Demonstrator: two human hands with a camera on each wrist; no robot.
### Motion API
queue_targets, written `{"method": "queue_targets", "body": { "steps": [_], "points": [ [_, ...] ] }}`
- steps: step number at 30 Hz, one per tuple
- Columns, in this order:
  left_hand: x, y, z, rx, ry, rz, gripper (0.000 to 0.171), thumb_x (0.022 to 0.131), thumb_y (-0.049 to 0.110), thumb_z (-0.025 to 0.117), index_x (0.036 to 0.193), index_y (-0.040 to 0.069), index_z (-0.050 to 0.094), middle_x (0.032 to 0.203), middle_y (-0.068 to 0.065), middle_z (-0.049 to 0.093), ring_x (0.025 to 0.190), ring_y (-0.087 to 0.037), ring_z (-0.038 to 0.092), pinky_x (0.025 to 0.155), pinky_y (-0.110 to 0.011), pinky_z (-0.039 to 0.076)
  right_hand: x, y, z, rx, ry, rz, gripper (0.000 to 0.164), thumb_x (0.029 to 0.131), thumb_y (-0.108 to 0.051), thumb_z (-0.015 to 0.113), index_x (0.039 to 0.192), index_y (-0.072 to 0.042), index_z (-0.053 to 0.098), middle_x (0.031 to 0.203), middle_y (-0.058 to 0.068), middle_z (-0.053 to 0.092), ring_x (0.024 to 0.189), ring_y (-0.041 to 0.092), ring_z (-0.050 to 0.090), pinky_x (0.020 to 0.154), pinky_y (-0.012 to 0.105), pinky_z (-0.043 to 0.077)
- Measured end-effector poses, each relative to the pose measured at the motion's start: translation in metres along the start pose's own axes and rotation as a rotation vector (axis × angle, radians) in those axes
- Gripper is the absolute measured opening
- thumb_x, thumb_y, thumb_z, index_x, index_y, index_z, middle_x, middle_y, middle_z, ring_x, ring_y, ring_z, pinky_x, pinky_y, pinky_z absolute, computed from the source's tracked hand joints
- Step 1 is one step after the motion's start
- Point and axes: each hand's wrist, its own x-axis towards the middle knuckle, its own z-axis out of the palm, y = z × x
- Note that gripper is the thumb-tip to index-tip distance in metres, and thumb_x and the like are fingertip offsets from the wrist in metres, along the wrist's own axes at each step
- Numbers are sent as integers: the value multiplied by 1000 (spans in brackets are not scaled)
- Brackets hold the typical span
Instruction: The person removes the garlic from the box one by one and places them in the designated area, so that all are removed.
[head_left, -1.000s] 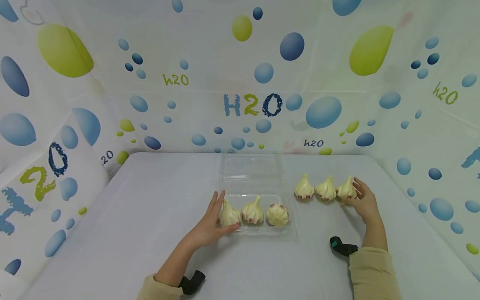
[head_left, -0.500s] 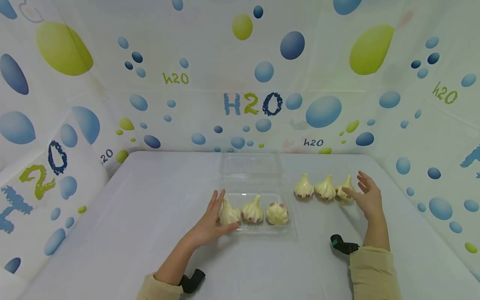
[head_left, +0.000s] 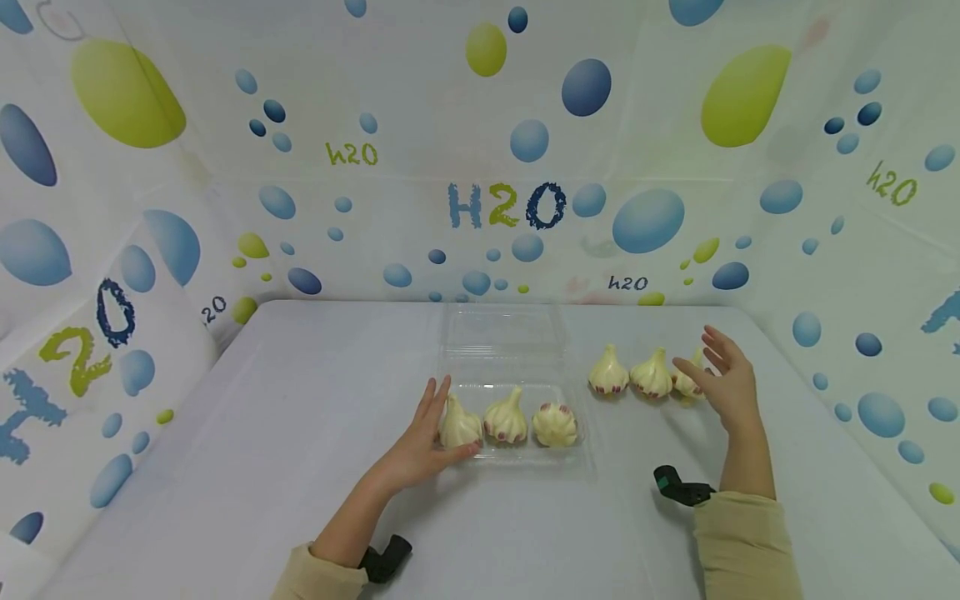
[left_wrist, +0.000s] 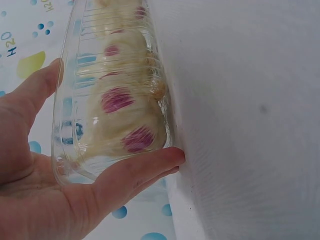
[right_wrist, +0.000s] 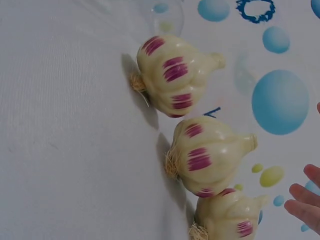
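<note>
My left hand [head_left: 417, 446] cups the near left corner of a clear plastic clamshell container [head_left: 525, 458], fingers straight along its side and thumb along its front. In the left wrist view, the thumb [left_wrist: 145, 167] lies by the container's lower edge. Inside sit three garlic bulbs [head_left: 506, 419] in a row, pale with purple patches. My right hand [head_left: 726, 382] hovers with spread fingers at the rightmost of three loose garlic bulbs [head_left: 651, 375], partly hiding it. In the right wrist view, its fingertips [right_wrist: 302, 200] are apart from that bulb [right_wrist: 227, 217] and hold nothing.
The container's lid [head_left: 502, 332] lies folded back, away from me. A white cloth covers the table [head_left: 315, 375]. Behind it hangs a curtain [head_left: 420, 100] printed with blue and green drops. Black devices [head_left: 682, 486] are strapped at both wrists.
My right hand has drawn back from the rightmost loose garlic bulb, then moved slightly up and left with its fingers spread. The left hand, container and bulbs have kept their places.
</note>
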Motion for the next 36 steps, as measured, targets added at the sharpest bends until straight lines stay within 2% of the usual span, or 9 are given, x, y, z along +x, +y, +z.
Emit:
{"method": "queue_targets", "body": {
  "steps": [10, 14, 18, 24, 28, 36],
  "points": [
    [-1, -1, 2, -3, 14, 15, 99, 79, 32, 71, 148, 17, 1, 151, -19, -8, 135, -42, 2, 97, -64, 19, -4, -18, 15, -1, -107, -88, 82, 82, -22, 70, 146, -10, 20, 147, 20, 23, 131, 39, 25, 100, 55, 25],
    [0, 0, 1, -6, 7, 3, 99, 80, 34, 70, 148, 19, 0, 151, -18, -9, 136, -40, 1, 98, -64, 19, -6, -26, 22, 6, -127, -113, 83, 80, -26, 72, 146, -13, 23, 146, 20, 25, 131, 39, 25, 101, 54, 25],
    [0, -1, 1, -2, 0, 4, 99, 80, 36, 70, 148, 19, 0, 151, -18, -9, 136, -40, 1, 98, -64, 19, -9, -33, 29, 5, -134, -136, 81, 79, -29, 72, 145, -16, 26, 145, 18, 28, 131, 37, 27, 102, 49, 27],
    [0, 1, 0, 0, -2, 0, 98, 81, 35, 69, 148, 19, 0, 151, -18, -10, 135, -41, 1, 98, -64, 19, -15, -46, 38, -10, -180, -191, 81, 81, -22, 71, 145, -11, 23, 145, 18, 28, 131, 38, 27, 100, 54, 27],
    [-1, 2, -1, -2, -1, -4, 98, 81, 34, 69, 148, 19, 0, 151, -18, -10, 135, -41, 1, 98, -64, 19, -20, -53, 44, 5, -207, -215, 82, 79, -14, 72, 145, -13, 23, 146, 17, 27, 131, 38, 27, 99, 54, 28],
    [-1, 2, -1, 2, -3, -4, 98, 81, 34, 69, 148, 19, 0, 151, -18, -9, 135, -42, 1, 97, -65, 19, -28, -64, 59, -24, -220, -269, 85, 78, -17, 74, 146, -20, 22, 145, 14, 30, 131, 34, 29, 99, 51, 30]
  ]
}}
